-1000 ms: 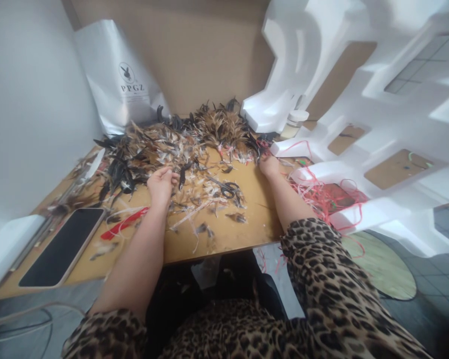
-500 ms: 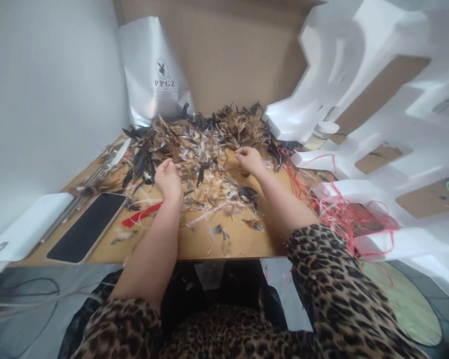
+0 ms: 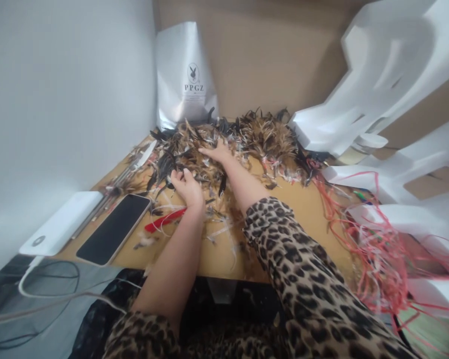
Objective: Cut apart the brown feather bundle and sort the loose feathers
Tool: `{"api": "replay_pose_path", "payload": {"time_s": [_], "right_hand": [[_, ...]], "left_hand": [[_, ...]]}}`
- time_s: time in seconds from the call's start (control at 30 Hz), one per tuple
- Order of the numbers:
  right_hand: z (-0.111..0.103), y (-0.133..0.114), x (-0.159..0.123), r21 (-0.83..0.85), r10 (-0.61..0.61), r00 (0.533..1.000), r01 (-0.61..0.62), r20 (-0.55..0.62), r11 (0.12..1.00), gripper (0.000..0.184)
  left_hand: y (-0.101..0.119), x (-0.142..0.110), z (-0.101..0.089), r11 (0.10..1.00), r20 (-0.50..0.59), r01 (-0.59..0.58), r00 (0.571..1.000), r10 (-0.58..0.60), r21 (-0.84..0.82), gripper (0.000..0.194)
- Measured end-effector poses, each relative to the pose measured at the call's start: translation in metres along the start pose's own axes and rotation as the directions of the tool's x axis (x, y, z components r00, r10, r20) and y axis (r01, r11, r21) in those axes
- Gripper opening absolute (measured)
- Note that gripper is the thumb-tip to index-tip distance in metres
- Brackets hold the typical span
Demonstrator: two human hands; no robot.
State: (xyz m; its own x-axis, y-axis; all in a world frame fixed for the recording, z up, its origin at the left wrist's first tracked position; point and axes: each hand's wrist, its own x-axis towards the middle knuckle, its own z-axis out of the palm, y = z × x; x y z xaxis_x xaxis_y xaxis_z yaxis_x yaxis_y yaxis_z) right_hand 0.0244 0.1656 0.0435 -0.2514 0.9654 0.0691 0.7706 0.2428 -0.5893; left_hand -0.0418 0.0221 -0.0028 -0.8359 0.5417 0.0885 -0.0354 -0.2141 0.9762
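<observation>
A loose pile of brown and black feathers [image 3: 194, 137] spreads over the back of the wooden table. My right hand [image 3: 220, 151] reaches onto this pile, palm down, its fingers stretched apart among the feathers. Nearer to me, my left hand [image 3: 190, 189] is at the pile's front left edge with its fingers curled in; what they hold, if anything, is too small to make out. A bushy bundle of brown feathers [image 3: 267, 137] lies to the right of the pile. Under my left wrist is a flat red strip [image 3: 164, 221].
A phone [image 3: 114, 228] and a white power bank [image 3: 62, 222] with a cable lie on the left. Behind the feathers stands a silver bag [image 3: 183, 75]. Tangled pink string [image 3: 381, 259], a jar [image 3: 366, 144] and white foam pieces [image 3: 359, 99] crowd the right.
My right hand has moved left and onto the feather pile, its fingers spreading from a pinch. My left hand stays by the pile's front left edge. The view has shifted left.
</observation>
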Motion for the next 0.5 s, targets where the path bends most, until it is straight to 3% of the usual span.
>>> {"api": "replay_pose_path", "payload": {"time_s": [0.1, 0.2, 0.3, 0.5], "right_hand": [[0.016, -0.022, -0.002, -0.131, 0.016, 0.998, -0.008, 0.065, 0.991, 0.110], [0.021, -0.030, -0.006, -0.232, -0.096, 0.984, 0.130, 0.153, 0.964, 0.075], [0.015, -0.026, -0.015, -0.273, -0.211, 0.954, 0.266, 0.213, 0.925, 0.044], [-0.011, -0.002, -0.065, -0.284, -0.368, 0.887, 0.442, 0.277, 0.851, 0.033]], "left_hand": [[-0.001, 0.002, -0.001, 1.000, 0.054, -0.020, 0.998, 0.019, 0.014, 0.046], [-0.004, 0.004, -0.001, 0.999, 0.019, -0.034, 0.999, 0.034, 0.031, 0.048], [-0.005, 0.005, -0.001, 0.999, -0.058, 0.022, 0.998, -0.020, 0.032, 0.049], [-0.004, 0.003, 0.000, 1.000, -0.050, 0.021, 0.999, -0.021, -0.004, 0.049]]}}
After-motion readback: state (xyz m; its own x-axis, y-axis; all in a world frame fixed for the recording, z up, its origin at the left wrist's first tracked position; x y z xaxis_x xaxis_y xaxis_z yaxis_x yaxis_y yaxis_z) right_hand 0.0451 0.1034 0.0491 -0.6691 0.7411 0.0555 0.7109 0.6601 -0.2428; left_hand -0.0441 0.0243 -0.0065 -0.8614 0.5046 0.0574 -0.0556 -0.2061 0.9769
